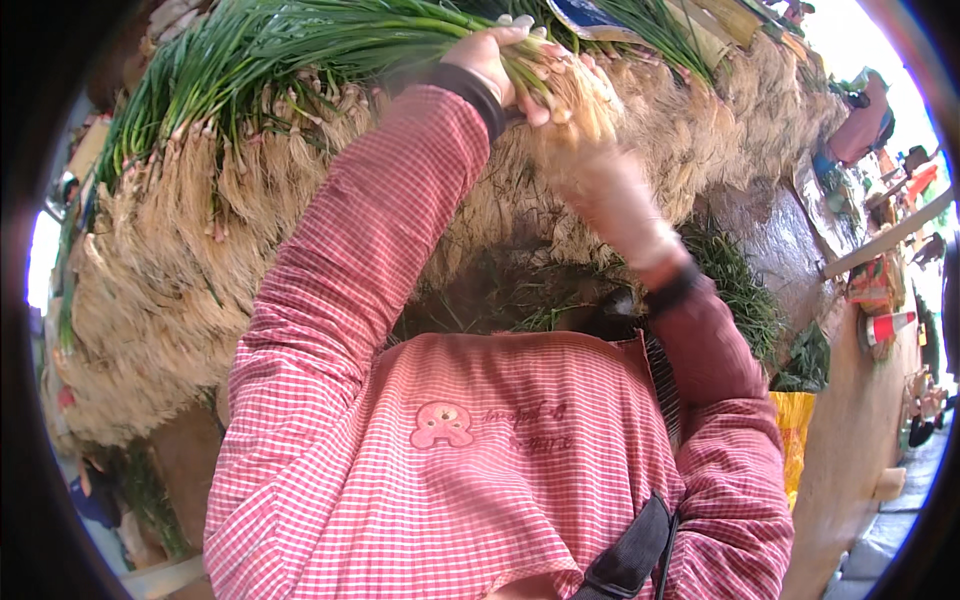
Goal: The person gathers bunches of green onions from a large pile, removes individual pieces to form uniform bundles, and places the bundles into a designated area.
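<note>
My left hand (pixel 482 62) is closed round a bunch of spring onions (pixel 534 82) near their pale bulbs. Their green leaves trail off to the left over the heap, and their stringy tan roots (pixel 590 105) point right. My right hand (pixel 605 190) is smeared by motion just below those roots. Its fingers are too blurred to make out, and I cannot tell whether it touches them. Beneath and around both hands lies a big heap of spring onions (pixel 215 85), leaves at the far side, with long dry-looking roots (pixel 170 275) hanging toward me.
Loose green leaves (pixel 735 285) lie on the ground right of my right forearm. A yellow bag (pixel 792 430) stands nearer on that side. Farther right are a red and white cone (pixel 888 327) and a wooden bar (pixel 890 238). A blue printed sheet (pixel 590 18) rests atop the heap.
</note>
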A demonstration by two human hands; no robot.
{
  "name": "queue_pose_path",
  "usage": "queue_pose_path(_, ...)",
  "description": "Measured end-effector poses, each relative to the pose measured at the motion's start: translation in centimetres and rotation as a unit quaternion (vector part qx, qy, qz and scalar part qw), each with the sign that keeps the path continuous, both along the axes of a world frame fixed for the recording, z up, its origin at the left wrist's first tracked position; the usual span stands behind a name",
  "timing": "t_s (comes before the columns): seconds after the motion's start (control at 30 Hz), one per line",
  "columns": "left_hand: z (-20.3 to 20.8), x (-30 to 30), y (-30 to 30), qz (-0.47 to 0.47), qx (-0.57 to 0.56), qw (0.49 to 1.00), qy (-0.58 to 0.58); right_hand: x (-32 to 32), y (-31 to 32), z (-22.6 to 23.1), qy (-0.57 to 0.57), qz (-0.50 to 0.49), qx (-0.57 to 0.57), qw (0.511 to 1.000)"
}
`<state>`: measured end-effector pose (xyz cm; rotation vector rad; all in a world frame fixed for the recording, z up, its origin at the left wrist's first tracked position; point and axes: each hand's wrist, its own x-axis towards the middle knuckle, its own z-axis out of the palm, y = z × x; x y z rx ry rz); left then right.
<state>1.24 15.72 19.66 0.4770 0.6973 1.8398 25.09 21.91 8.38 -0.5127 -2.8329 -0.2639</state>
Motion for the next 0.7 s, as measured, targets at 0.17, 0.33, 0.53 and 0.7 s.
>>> queue_pose_path(0.17, 4.1, 2.7, -0.7, 0.127, -0.016, 0.991, 0.047, 6.2, 2.2, -2.1, 0.289, 0.025, -0.283, 0.914)
queue_pose_path(0.33, 5.2, 6.0, -2.0, 0.105, 0.027, 0.994, 0.014, 5.6, -8.2, 12.4, 0.534, 0.056, 0.038, 0.843)
queue_pose_path(0.53, 7.1, 7.0, -2.3, 0.033, 0.048, 0.997, -0.046, 3.6, -4.3, 1.9, 0.122, -0.009, -0.173, 0.977)
queue_pose_path(0.7, 5.0, 3.9, -1.4, 0.037, 0.076, 0.995, -0.051, 4.0, -11.2, 10.0, 0.544, 0.11, 0.043, 0.831)
